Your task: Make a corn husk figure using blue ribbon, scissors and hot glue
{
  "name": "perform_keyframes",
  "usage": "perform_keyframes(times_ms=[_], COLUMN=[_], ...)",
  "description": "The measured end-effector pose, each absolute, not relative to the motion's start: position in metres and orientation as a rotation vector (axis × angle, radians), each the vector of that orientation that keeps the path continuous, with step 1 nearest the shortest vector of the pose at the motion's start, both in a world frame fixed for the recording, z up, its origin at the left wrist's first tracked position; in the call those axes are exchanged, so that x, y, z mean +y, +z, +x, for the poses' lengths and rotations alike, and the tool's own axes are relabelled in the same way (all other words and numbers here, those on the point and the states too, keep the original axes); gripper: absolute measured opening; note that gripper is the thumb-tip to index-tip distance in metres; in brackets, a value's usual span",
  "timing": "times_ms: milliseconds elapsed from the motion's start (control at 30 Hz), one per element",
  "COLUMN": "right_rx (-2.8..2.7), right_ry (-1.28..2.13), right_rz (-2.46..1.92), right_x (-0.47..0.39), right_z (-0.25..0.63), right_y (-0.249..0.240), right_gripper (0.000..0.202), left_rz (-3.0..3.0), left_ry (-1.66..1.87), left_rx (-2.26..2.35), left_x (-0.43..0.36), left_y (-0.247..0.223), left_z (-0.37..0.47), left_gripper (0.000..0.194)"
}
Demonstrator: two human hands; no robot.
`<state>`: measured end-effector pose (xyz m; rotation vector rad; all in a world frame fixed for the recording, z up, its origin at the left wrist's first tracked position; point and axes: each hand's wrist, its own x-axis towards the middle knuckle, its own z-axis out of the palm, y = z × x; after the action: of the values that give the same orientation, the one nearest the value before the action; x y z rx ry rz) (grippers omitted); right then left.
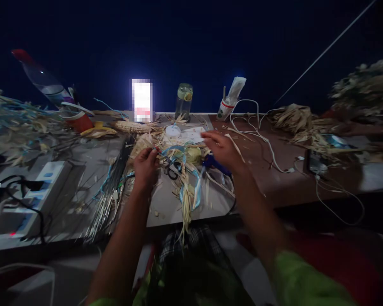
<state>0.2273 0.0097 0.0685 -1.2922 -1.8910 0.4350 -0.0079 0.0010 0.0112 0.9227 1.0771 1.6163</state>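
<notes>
My left hand [146,166] is closed in a pinch above the table, left of centre; what it pinches is too small to name. Fingers stretched out, my right hand [221,148] hovers over a dark blue object [217,165] and holds nothing visible. Between the hands lie dried husk strips [187,191], some hanging over the table's front edge, with a light blue ribbon [197,189] beside them. Black-handled scissors [173,171] lie near my left hand. Behind them are a round white lid [172,131] and a corn cob [135,127].
A power strip [43,199] and a bundle of thin wires [104,208] lie left. At the back stand a bright blurred screen [142,101], a bottle [184,102] and a paper cup [225,109]. White cables [268,142], husks [295,123] and a phone [317,162] lie right.
</notes>
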Motion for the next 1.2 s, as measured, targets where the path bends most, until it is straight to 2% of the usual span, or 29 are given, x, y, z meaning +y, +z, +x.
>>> perform_keyframes(times_ms=[133, 267, 600, 800, 967, 1200], right_rx=[-2.068, -2.190, -2.105, -2.059, -2.026, -1.962], right_ry=[0.689, 0.864, 0.882, 1.011, 1.046, 1.004], right_rz=[-1.065, -1.109, -1.359, -1.442, -1.470, -1.464], right_x=[0.030, 0.032, 0.027, 0.028, 0.028, 0.021], right_z=[0.157, 0.131, 0.135, 0.137, 0.137, 0.131], right_y=[0.067, 0.056, 0.049, 0.048, 0.048, 0.051], right_gripper=[0.033, 0.038, 0.029, 0.037, 0.034, 0.021], left_rz=[0.993, 1.042, 1.183, 1.207, 1.339, 1.384], left_ry=[1.555, 1.550, 1.500, 1.487, 1.469, 1.490], left_rx=[1.099, 1.134, 1.344, 1.359, 1.441, 1.476], left_x=[0.001, -0.001, -0.006, -0.005, -0.006, -0.005], left_y=[0.010, 0.010, 0.014, 0.011, 0.014, 0.015], left_z=[-0.008, -0.009, -0.004, -0.003, -0.002, -0.003], left_gripper=[0.018, 0.017, 0.009, 0.012, 0.022, 0.010])
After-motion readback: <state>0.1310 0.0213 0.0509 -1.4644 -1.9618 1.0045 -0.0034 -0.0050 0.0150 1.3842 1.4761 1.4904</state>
